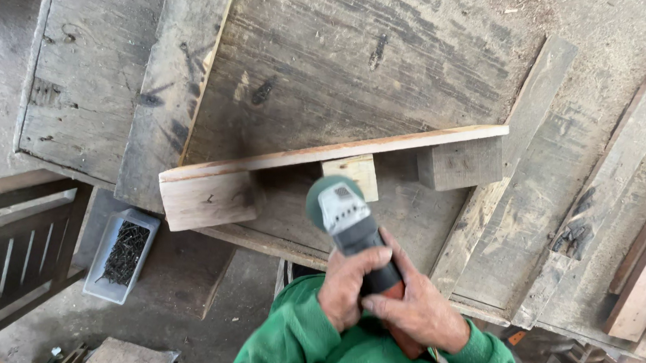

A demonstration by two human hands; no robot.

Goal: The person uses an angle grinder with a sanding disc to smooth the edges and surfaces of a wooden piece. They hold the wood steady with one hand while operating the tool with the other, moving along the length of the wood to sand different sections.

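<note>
An angle grinder (346, 221) with a grey head, a green disc guard and a dark body is held in both hands. My left hand (349, 284) wraps the body from the left and my right hand (416, 306) grips it from the right and behind. The disc end points at a pale wooden piece (329, 155) made of a long thin plank with three blocks under it: one left, one middle, one right. The disc sits just in front of the middle block (352, 174). Green sleeves cover my arms.
The wooden piece stands on a worn grey workbench (375, 59) built of rough planks. A grey plastic tray of dark nails (120, 255) lies on the floor at the left. Loose boards lean at the right, and wood offcuts (125, 362) sit bottom left.
</note>
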